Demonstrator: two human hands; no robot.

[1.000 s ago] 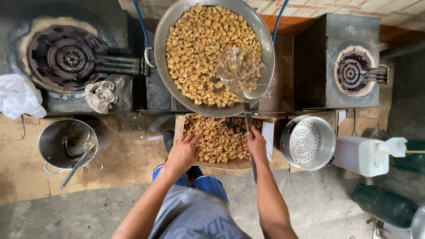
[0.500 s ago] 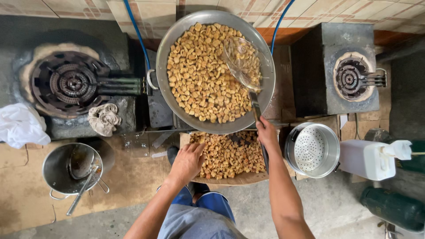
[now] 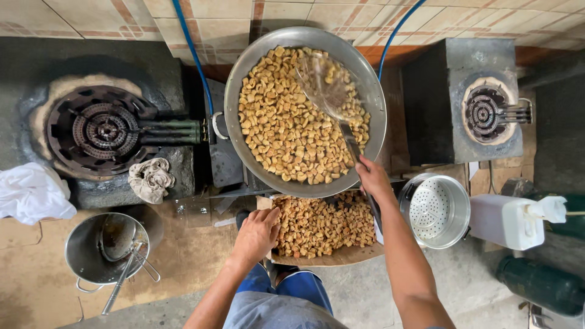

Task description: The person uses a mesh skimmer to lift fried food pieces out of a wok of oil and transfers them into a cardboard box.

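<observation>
The skimmer (image 3: 332, 91), a long-handled tool with a round mesh head, lies tilted over the far right part of the big round metal wok (image 3: 304, 109), its head blurred above the golden fried pieces (image 3: 286, 128) that fill the pan. The right hand (image 3: 373, 180) has its grip pressed together around the dark handle just at the wok's near rim. Right below the wok, a cardboard tray (image 3: 323, 259) holds a darker heap of the same sort of pieces; the left hand (image 3: 257, 234) rests on the tray's left edge, fingers curled loosely over it, pinching nothing that can be made out.

To the right of the tray stands a steel pot with a perforated insert (image 3: 436, 210), then a white plastic jug (image 3: 506, 219) and a dark green cylinder (image 3: 539, 283) on the floor. A boxy burner stand (image 3: 481, 113) sits at far right. On the left, a large round gas burner (image 3: 103, 131) is set into a blackened bench, with a crumpled grey rag (image 3: 150, 178) at its edge and a white cloth (image 3: 30, 192) further left. A steel bucket holding ladles (image 3: 106, 250) stands on the floor below. Two blue hoses (image 3: 192, 55) run up the tiled wall
</observation>
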